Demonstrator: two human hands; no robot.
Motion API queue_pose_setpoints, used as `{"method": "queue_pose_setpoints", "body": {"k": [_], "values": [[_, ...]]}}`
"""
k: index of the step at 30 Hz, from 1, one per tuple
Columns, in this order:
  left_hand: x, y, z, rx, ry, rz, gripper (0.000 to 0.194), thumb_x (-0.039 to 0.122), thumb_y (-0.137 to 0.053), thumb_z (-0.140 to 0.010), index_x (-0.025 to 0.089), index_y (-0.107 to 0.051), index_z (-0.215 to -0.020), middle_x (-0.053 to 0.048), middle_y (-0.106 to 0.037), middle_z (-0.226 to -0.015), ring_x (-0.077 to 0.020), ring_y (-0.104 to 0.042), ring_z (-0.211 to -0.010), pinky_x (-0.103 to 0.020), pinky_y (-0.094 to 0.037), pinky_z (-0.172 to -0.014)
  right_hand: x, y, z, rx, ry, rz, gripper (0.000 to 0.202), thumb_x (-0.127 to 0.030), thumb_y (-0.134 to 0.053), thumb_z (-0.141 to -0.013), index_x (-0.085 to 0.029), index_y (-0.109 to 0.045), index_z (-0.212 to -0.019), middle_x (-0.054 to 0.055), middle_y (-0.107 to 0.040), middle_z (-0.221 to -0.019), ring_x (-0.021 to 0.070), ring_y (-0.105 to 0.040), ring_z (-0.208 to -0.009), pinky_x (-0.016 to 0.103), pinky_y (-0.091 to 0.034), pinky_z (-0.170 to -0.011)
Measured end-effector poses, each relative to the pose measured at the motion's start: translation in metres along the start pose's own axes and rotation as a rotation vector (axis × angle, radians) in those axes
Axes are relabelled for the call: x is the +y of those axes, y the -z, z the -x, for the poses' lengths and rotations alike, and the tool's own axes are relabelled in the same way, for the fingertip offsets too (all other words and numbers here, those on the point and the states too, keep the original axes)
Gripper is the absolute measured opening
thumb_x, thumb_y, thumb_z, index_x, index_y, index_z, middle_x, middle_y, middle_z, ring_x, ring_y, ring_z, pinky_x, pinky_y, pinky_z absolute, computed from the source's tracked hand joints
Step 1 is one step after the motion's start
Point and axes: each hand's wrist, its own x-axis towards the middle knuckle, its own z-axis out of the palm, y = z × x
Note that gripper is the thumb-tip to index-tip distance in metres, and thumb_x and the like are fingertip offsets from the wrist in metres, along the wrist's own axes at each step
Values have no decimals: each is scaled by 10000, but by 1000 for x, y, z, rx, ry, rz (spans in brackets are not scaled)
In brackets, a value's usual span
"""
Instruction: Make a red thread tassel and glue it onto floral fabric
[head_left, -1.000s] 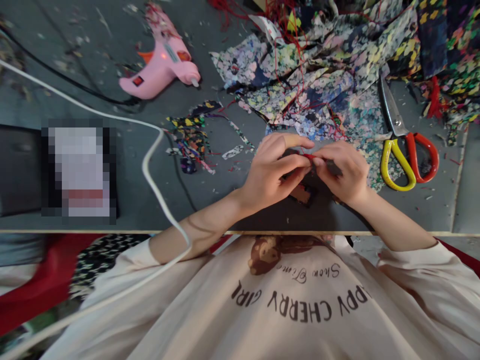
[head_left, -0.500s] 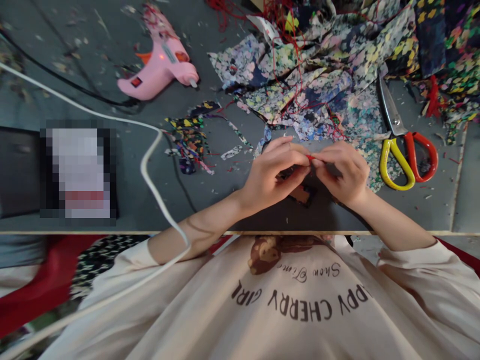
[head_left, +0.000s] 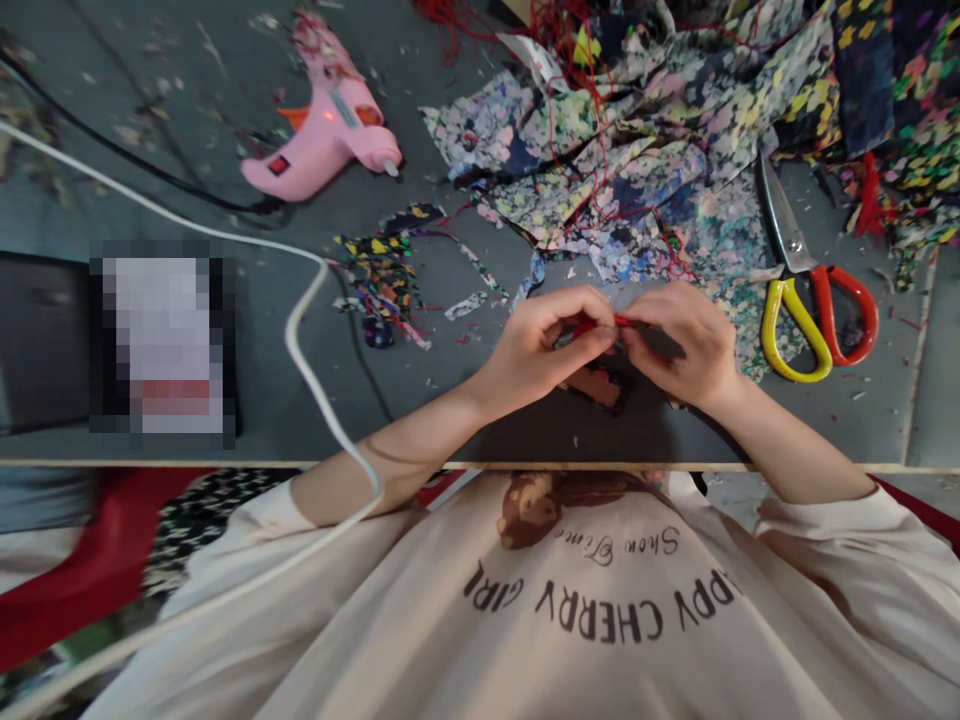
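My left hand (head_left: 551,335) and my right hand (head_left: 686,340) meet at the fingertips over the table near its front edge. Both pinch a small red piece (head_left: 621,321), which looks like cord or thread; its exact form is too small to tell. Part of the red shows between the thumb and forefinger of my left hand. Just below the hands lies a small brown, dark-edged piece (head_left: 598,385). Behind them spreads a pile of floral fabric (head_left: 622,160) with loose red threads over it.
Scissors (head_left: 791,245) with yellow and red handles lie at the right. A pink glue gun (head_left: 322,140) rests at the upper left. Fabric scraps (head_left: 382,280) lie left of the hands. A white cable (head_left: 300,350) crosses my left forearm. A phone-like device (head_left: 229,350) is farther left.
The fingers of my left hand have curled in more, and more of the red piece shows between them. My right hand has hardly moved.
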Motion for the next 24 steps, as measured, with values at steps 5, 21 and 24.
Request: {"method": "queue_pose_setpoints", "body": {"k": [5, 21, 24], "values": [[2, 0, -1, -6, 33, 27, 188, 301, -577, -905, 183, -591, -759, 5, -619, -721, -121, -599, -724, -269, -518, -734, 2, -1, 0, 29, 41, 4, 111, -157, -579, -876, -215, -598, -969, 18, -716, -816, 138, -653, -732, 274, -500, -669], [4, 0, 0, -11, -116, -284, 142, 227, -511, -920, 178, -572, -802, -24, -652, -807, -126, -625, -786, -250, -497, -720, 3, -2, 1, 7, 53, 62, 78, -152, -521, -904, -223, -551, -920, -8, -623, -731, 137, -547, -694, 273, -410, -648], [3, -2, 3, 42, -195, -479, 126, 201, -504, -913, 184, -588, -821, -41, -689, -932, -140, -650, -900, -282, -520, -808, 4, -3, 3, 1, 63, 58, 78, -155, -520, -907, -218, -564, -923, -5, -614, -736, 142, -532, -706, 284, -387, -659]]}}
